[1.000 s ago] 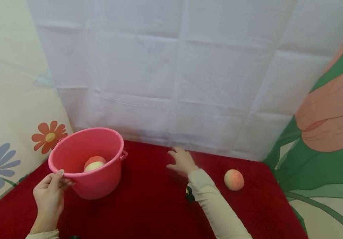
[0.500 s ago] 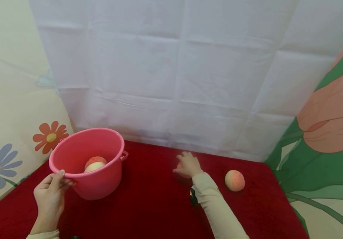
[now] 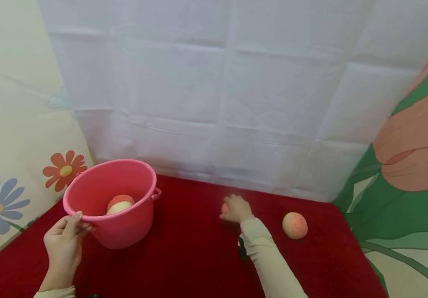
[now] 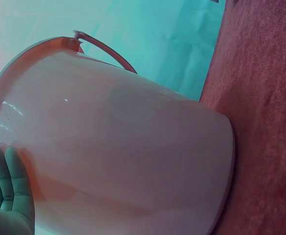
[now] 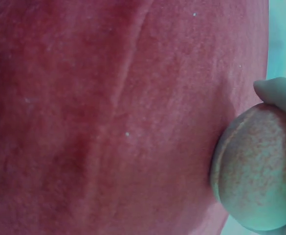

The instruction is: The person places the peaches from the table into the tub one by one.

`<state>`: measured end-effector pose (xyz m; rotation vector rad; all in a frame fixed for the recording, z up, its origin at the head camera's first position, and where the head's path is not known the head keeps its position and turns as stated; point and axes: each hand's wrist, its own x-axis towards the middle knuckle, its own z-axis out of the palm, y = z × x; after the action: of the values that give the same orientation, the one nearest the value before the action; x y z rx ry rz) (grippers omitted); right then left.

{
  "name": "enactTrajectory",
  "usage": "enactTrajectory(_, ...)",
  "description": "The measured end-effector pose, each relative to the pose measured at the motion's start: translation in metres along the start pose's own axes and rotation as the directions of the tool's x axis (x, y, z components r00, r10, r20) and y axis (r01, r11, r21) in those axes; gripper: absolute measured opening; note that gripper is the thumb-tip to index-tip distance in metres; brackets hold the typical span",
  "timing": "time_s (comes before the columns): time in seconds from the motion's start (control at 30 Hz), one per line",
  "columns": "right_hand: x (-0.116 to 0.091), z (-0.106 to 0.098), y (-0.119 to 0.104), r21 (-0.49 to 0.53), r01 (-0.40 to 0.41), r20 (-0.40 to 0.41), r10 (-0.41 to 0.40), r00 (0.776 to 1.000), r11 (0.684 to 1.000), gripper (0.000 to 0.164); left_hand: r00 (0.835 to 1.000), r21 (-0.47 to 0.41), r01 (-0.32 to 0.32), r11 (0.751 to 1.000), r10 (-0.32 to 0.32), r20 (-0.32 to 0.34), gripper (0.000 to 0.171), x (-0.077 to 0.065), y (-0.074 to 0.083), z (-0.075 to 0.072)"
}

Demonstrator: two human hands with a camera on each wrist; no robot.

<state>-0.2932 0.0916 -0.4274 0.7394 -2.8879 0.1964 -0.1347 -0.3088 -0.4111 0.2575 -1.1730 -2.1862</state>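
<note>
A pink bucket (image 3: 128, 231) stands on the red cloth at the left, its mouth facing up. My left hand (image 3: 64, 244) pinches the near rim, thumb on top; in the left wrist view the fingers (image 4: 18, 176) lie along the outer wall. Inside the bucket, two peaches (image 3: 120, 207) show above the rim line. Toward the back middle of the cloth, my right hand (image 3: 238, 209) holds another peach, mostly covered by the fingers from above. The right wrist view shows this peach (image 5: 260, 171), with its groove, low over the cloth. A third lone peach (image 3: 295, 225) lies right of the hand.
The red cloth (image 3: 184, 248) covers the table and ends at a white hanging sheet (image 3: 214, 103) behind. Flower-printed fabric (image 3: 9, 124) hangs at the left, and a large tulip print (image 3: 415, 165) at the right. A small handle lug (image 3: 157, 193) sticks out from the bucket's right side.
My right hand has moved slightly right and down onto a peach, its spread fingers closing round it. The left hand keeps its hold on the bucket rim.
</note>
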Motion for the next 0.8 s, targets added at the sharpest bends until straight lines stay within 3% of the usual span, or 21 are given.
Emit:
enactTrajectory(0.17,0.001,0.001,0.002,-0.004,0.008,-0.002,-0.008,1.000,1.000,0.048,1.000,-0.042,-0.021,0.999,0.021,0.006,0.015,-0.005,0.004,0.006)
enactTrajectory(0.37,0.003,-0.003,0.004,-0.026,0.021,-0.013,-0.022,1.000,0.999,0.045,0.995,-0.047,-0.054,0.997,0.058,0.084,0.014,0.021,-0.021,-0.026)
enactTrajectory(0.53,0.006,-0.010,0.006,-0.045,0.035,-0.019,-0.036,0.999,0.998,0.040,0.992,-0.002,-0.082,0.997,0.082,0.099,0.016,0.037,-0.037,-0.045)
enactTrajectory(0.63,0.008,-0.016,0.006,-0.057,0.035,-0.025,-0.036,0.999,0.998,0.036,0.997,0.014,-0.058,0.998,0.058,0.055,0.016,0.026,-0.026,-0.031)
enactTrajectory(0.8,0.012,-0.025,0.007,-0.050,0.026,-0.032,-0.028,0.999,0.998,0.028,1.000,-0.039,0.024,0.999,-0.024,0.008,0.016,-0.008,0.009,0.009)
